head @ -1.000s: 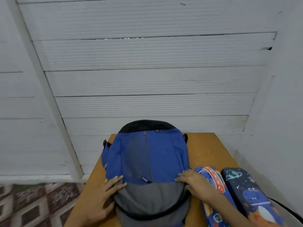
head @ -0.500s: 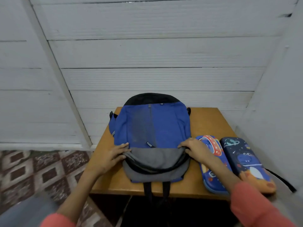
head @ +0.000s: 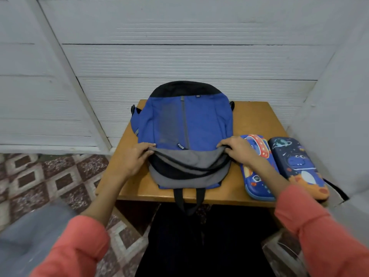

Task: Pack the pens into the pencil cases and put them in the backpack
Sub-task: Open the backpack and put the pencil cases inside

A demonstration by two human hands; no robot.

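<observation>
A blue, grey and black backpack point(head: 185, 124) lies flat on the wooden table point(head: 251, 116), its straps hanging over the near edge. My left hand point(head: 132, 159) grips the grey flap at its left end. My right hand point(head: 237, 149) grips the same flap at its right end, and a dark gap shows under the lifted fabric. To the right lie two closed pencil cases side by side: a blue rocket one point(head: 257, 176), partly under my right forearm, and a dark dinosaur one point(head: 297, 164). No pens are visible.
White panelled walls point(head: 179, 56) close in behind and to the right of the small table. A patterned tile floor point(head: 50, 176) lies to the left. A dark cable point(head: 337, 188) runs off the table's right edge beside the dinosaur case.
The view has tilted down and the table appears further off. Both hands went from resting flat on the backpack to pinching the grey flap and lifting it, opening a dark gap.
</observation>
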